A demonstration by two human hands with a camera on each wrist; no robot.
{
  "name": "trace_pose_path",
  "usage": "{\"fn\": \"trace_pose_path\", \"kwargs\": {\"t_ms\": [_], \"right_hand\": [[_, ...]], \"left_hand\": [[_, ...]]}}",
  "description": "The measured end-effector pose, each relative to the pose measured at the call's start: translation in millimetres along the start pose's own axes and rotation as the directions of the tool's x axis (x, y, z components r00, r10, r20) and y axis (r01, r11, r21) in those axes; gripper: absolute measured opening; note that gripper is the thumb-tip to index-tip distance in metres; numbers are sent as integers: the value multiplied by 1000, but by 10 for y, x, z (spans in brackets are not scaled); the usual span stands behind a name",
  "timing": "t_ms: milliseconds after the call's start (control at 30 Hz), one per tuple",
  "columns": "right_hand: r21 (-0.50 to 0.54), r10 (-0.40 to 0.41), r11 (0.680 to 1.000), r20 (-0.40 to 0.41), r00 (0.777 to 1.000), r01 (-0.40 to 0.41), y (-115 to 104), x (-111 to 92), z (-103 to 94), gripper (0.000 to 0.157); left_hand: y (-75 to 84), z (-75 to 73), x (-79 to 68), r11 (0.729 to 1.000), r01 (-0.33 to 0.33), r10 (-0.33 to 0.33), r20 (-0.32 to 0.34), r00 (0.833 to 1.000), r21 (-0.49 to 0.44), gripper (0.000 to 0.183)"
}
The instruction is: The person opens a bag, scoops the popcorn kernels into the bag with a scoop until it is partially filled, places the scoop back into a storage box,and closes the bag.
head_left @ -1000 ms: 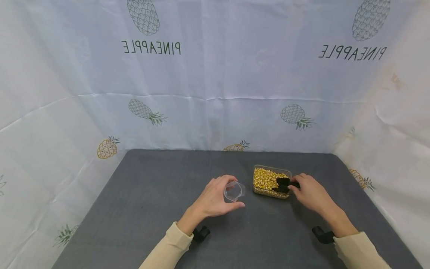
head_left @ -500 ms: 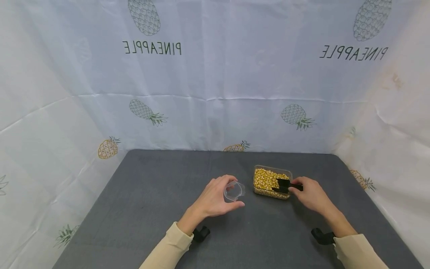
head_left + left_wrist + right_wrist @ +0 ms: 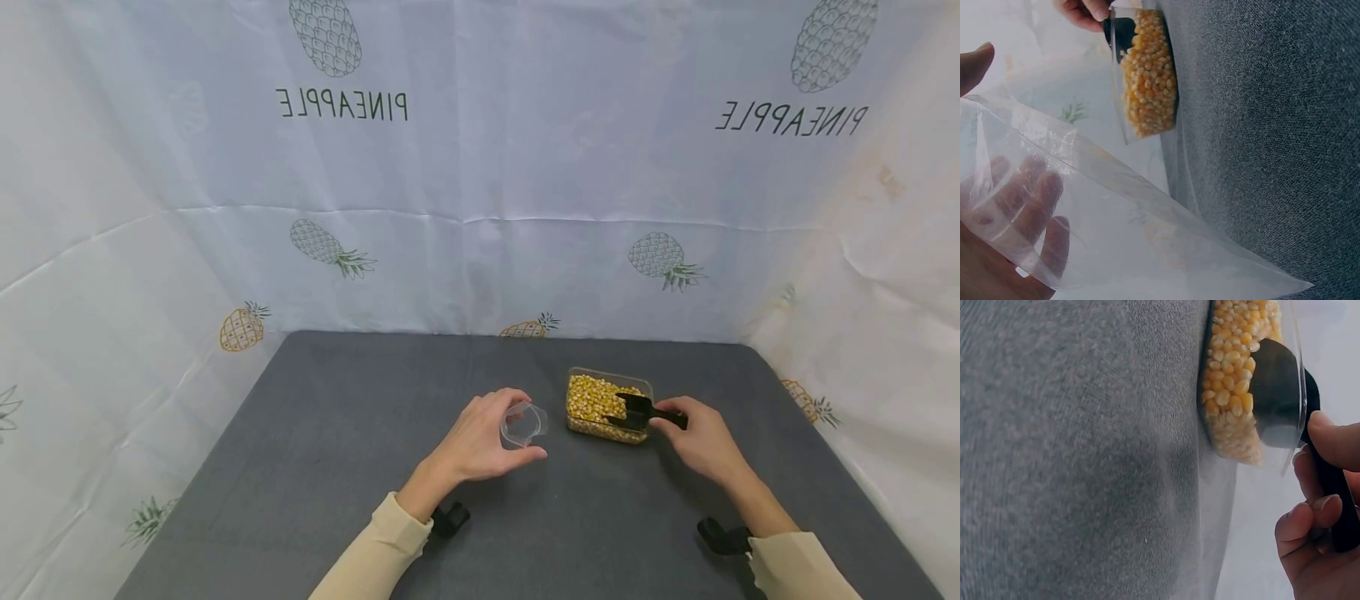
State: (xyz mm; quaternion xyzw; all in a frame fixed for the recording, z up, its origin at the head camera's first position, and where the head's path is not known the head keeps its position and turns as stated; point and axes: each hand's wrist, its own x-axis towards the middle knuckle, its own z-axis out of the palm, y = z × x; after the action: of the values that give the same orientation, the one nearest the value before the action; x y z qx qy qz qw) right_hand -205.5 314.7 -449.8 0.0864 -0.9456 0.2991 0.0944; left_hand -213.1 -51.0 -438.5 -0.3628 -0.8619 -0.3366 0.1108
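Note:
My left hand point(image 3: 480, 442) holds a clear plastic bag point(image 3: 1147, 237), fingers and thumb spread around its round, gaping mouth. In the left wrist view, several fingers show through the film, and a lower corner of the bag hangs to a point near the table. My right hand point(image 3: 703, 437) grips the handle of a black scoop point(image 3: 1275, 384), with the thumb along it. The scoop's head sits inside a clear rectangular container point(image 3: 611, 372), among yellow corn kernels point(image 3: 591, 400). How much corn lies in the scoop is hidden.
A dark grey cloth-covered table point(image 3: 360, 417) lies under both hands. White fabric point(image 3: 465, 167) printed with pineapples hangs behind it and along both sides. Black straps point(image 3: 450, 521) circle the wrists. The container stands right of the bag, a short gap between them.
My right hand has shifted slightly right and toward me, and the scoop has turned a little in the corn, with more of its handle showing. The left hand and bag stay put.

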Motion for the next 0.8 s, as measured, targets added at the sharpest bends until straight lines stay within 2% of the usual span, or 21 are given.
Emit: {"fn": "trace_pose_path", "kwargs": {"t_ms": [467, 800], "right_hand": [[27, 29, 999, -17, 999, -28, 15, -65, -81, 35], [64, 30, 998, -30, 999, -28, 29, -78, -108, 37]], "left_hand": [[-9, -21, 4, 999, 32, -32, 7, 999, 0, 67], [-22, -33, 2, 999, 29, -29, -5, 1000, 13, 68]]}}
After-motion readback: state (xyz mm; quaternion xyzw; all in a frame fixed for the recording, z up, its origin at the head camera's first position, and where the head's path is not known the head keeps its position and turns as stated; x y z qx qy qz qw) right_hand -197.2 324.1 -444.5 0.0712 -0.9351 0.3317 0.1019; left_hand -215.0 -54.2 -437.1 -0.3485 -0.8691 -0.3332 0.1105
